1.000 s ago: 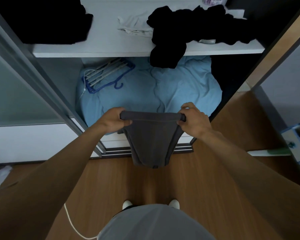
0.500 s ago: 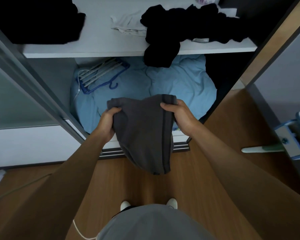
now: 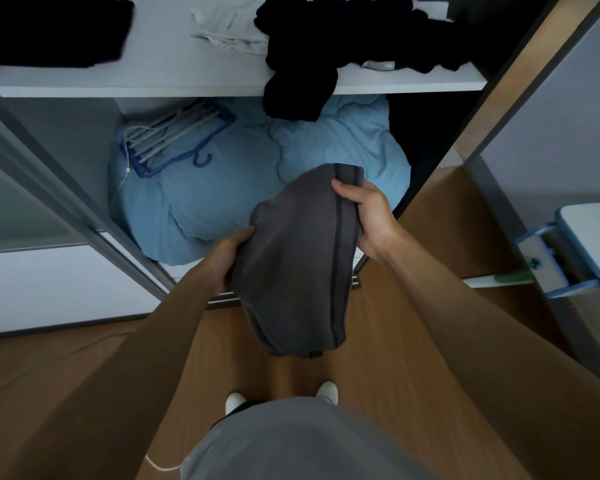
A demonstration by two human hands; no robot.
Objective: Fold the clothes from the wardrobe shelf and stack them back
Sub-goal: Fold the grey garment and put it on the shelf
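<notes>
Left grip: My left hand (image 3: 227, 259) held the grey garment (image 3: 298, 265) by its left edge, just left of centre frame. The fingers were curled under the cloth and the thumb lay along the edge.
Right grip: My right hand (image 3: 368, 220) pinched the upper right edge, thumb laid over the dark seam and fingers tucked behind.
Garment: It hung in mid-air at centre frame, before the open wardrobe and above the wooden floor (image 3: 378, 341), resting on no surface.
Garment against the grip: The bulk sagged between and below my hands. One corner rose just above my right thumb, and the rounded lower end dangled free toward the bottom of the frame, clear of both hands.
Risk, the fold: With nothing flat beneath it, I judged the loose lower end could swing open or bunch, leaving a crooked fold.
Risk, the drop: Each hand held only an edge, so a slack pinch on either side might have let the cloth slide to the floor.
Risk, the shelf: The white shelf (image 3: 187, 86) ran across the top of the frame, and a black heap (image 3: 361, 36) spilled over its front lip at upper right. Setting the garment there could have nudged that heap onto the blue bedding (image 3: 222, 188) below.
Also on the shelf: A black pile (image 3: 49, 29) lay at upper left and a white cloth (image 3: 229, 36) at upper middle.
</notes>
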